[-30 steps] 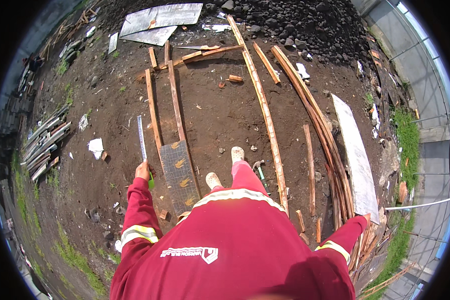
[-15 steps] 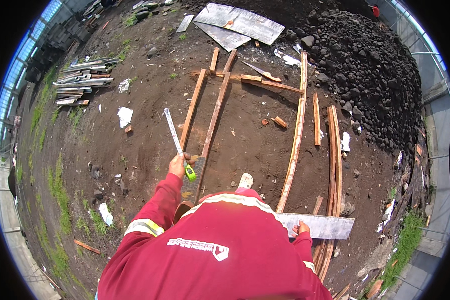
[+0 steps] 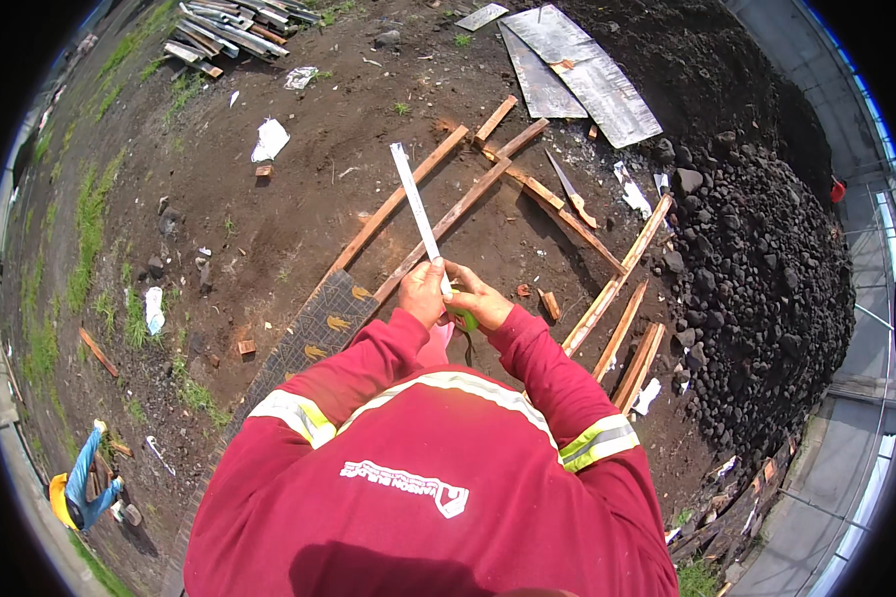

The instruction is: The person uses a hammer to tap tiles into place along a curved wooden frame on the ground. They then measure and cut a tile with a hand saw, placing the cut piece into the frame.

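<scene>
Both my hands are together in front of my chest, around a tape measure with a bright green case (image 3: 464, 318) and a long white blade (image 3: 415, 199). The blade sticks out away from me, its far end free in the air. My left hand (image 3: 423, 295) is closed on the blade near its base. Beside it, touching or almost touching, my right hand (image 3: 478, 297) has its fingers wrapped round the green case, which they partly hide. Beneath the blade, two long wooden beams (image 3: 403, 199) lie on the soil. A dark patterned board (image 3: 309, 323) with yellow prints is at my left.
More beams and a handsaw (image 3: 570, 191) lie ahead, joined by a crosswise timber (image 3: 567, 214). Grey sheets (image 3: 587, 80) are at the back, beside a heap of dark rocks (image 3: 757, 259). A timber pile (image 3: 234, 30) stands far left. A person in yellow and blue (image 3: 82, 488) bends low at left.
My right hand has left the grey board and come over to the tape measure, beside my left hand. The view has turned, and the person at left has come into it.
</scene>
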### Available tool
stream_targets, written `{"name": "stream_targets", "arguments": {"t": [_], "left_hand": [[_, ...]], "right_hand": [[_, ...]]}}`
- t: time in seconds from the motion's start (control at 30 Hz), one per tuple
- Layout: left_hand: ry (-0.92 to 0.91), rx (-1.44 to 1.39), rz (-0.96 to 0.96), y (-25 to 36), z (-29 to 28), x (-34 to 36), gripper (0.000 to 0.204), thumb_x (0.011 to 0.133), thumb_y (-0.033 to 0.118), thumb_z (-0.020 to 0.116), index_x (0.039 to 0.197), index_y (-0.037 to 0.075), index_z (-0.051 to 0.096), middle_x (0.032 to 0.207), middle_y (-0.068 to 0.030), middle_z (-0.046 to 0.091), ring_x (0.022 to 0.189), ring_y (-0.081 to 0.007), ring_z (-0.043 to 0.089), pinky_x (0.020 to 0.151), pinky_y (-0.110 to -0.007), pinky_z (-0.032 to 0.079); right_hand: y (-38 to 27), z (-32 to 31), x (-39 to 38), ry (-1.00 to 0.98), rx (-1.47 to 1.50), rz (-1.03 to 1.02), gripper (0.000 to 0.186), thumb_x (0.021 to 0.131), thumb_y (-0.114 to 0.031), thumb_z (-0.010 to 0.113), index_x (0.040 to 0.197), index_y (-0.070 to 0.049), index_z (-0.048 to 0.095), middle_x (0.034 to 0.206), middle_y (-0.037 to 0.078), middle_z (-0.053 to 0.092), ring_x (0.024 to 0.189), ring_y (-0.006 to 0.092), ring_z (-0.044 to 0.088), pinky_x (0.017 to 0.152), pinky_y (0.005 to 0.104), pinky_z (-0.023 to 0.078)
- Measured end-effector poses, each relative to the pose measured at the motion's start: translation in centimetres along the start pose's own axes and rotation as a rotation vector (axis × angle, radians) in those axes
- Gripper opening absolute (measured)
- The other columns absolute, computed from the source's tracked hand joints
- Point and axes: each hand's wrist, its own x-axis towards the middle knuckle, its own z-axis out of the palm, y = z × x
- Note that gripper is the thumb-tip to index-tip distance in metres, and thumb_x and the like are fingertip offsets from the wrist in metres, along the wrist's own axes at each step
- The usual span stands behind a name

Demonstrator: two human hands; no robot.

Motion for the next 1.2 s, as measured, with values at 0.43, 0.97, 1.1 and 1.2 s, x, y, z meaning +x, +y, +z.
{"name": "stream_targets", "arguments": {"t": [0.43, 0.97, 1.1, 1.2], "left_hand": [[0.927, -0.375, -0.106, -1.2, -18.7, 18.2, 0.032, 0.094, 0.032, 0.039, 0.09, 0.007, 0.059, 0.079, -0.0033, 0.062, 0.064, -0.0131, 0.061, 0.044, -0.024, 0.045], [0.959, 0.125, -1.274, -19.6, 8.7, -6.0, 0.053, 0.084, 0.047, 0.047, 0.101, 0.0, 0.064, 0.109, -0.0238, 0.058, 0.108, -0.0323, 0.054, 0.088, -0.041, 0.042], [0.638, 0.509, -1.46, -24.6, 18.3, -11.2, 0.046, 0.084, 0.044, 0.048, 0.1, 0.005, 0.066, 0.104, -0.0149, 0.063, 0.101, -0.0273, 0.059, 0.084, -0.038, 0.046], [0.038, 0.808, -1.31, -29.2, 20.8, -12.2, 0.035, 0.077, 0.036, 0.055, 0.102, 0.016, 0.067, 0.107, -0.0071, 0.063, 0.103, -0.0259, 0.058, 0.085, -0.039, 0.047]], "right_hand": [[-3.6, -28.7, -1.9, -0.012, -0.921, 0.65, 0.029, 0.088, -0.03, 0.053, 0.087, -0.003, 0.067, 0.072, 0.004, 0.063, 0.066, 0.0126, 0.056, 0.063, 0.0283, 0.045], [-12.1, -42.6, 18.0, -0.394, -1.439, 0.14, 0.028, 0.084, -0.028, 0.055, 0.09, -0.002, 0.065, 0.076, 0.012, 0.065, 0.073, 0.0196, 0.061, 0.068, 0.032, 0.046], [-13.0, -45.7, 20.3, -0.446, -1.463, 0.149, 0.028, 0.083, -0.028, 0.054, 0.088, -0.003, 0.066, 0.076, 0.012, 0.065, 0.074, 0.0201, 0.062, 0.069, 0.0322, 0.046], [-14.0, -48.8, 21.6, -0.488, -1.492, 0.143, 0.028, 0.083, -0.029, 0.053, 0.086, -0.004, 0.067, 0.077, 0.012, 0.065, 0.074, 0.0205, 0.062, 0.07, 0.0323, 0.046]]}}
